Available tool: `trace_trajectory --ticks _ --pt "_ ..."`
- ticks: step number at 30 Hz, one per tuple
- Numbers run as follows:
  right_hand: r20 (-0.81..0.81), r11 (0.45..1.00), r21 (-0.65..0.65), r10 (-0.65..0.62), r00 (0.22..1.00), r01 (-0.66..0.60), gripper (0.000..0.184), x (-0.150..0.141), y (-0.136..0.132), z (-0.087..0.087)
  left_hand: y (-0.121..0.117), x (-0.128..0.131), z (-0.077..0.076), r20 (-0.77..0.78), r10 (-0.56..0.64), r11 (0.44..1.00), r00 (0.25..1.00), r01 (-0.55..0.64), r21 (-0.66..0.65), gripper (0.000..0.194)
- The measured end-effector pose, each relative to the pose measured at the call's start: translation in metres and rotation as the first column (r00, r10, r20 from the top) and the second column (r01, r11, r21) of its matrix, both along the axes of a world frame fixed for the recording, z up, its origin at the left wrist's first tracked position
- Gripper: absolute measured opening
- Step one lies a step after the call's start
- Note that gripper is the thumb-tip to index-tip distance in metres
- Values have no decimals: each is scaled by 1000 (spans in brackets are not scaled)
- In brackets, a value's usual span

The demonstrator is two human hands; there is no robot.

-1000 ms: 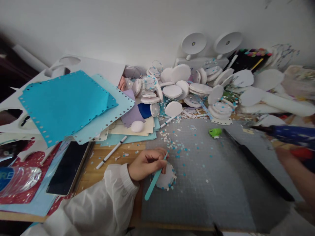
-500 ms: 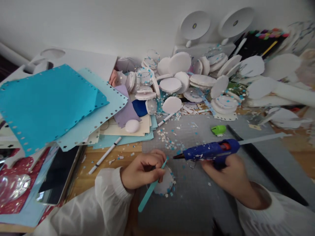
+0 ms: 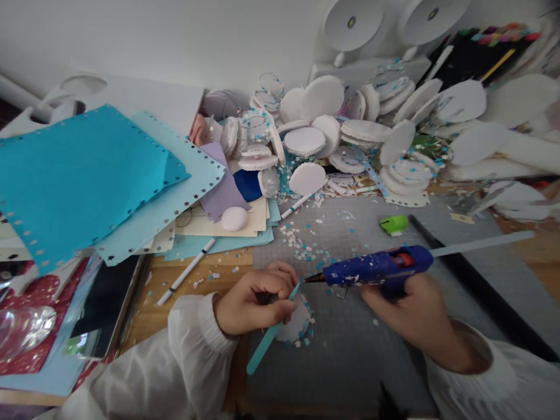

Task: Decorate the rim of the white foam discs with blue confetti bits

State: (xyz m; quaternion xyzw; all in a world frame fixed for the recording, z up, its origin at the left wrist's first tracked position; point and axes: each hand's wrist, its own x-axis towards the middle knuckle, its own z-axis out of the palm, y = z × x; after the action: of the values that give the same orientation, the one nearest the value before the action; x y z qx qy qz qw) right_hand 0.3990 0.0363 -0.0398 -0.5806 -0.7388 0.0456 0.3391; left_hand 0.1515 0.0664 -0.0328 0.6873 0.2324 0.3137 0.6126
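Note:
My left hand is closed in a pinch around teal tweezers, their tips pointing up and right. Beneath and beside those fingers, a round white piece edged with small blue and white flower shapes lies on the grey cutting mat, partly hidden by the hand. My right hand is wrapped around the handle of a blue hot glue gun. A pale glue stick juts from its rear. The gun's dark nozzle is right at the tweezer tips; whether they touch I cannot tell.
Tiny paper flowers are scattered across the mat. Many white discs are piled behind. Blue paper sheets, a phone and a white pen lie left. A green object and a black bar lie right.
The glue gun has moved slightly left, bringing its nozzle from a small gap up to the tweezer tips. The left hand keeps its pinch, and the camera view has shifted a little.

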Motion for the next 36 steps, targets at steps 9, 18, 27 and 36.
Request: trace_trajectory --ticks 9,18,27,36 --pt "29 1000 6 -11 1000 11 29 1 1 -3 0 -1 0 -14 -2 1000 1000 2 -14 37" --pt "51 1000 17 -6 999 5 29 -1 0 0 -1 -1 -2 10 -5 1000 1000 5 -27 35" --pt "47 1000 -18 -14 999 15 26 0 -1 -3 0 -1 -2 7 0 1000 1000 1 -17 37" --pt "77 999 39 -28 997 25 15 6 -1 -7 -1 -1 -2 -2 15 1000 1000 -15 -25 39"
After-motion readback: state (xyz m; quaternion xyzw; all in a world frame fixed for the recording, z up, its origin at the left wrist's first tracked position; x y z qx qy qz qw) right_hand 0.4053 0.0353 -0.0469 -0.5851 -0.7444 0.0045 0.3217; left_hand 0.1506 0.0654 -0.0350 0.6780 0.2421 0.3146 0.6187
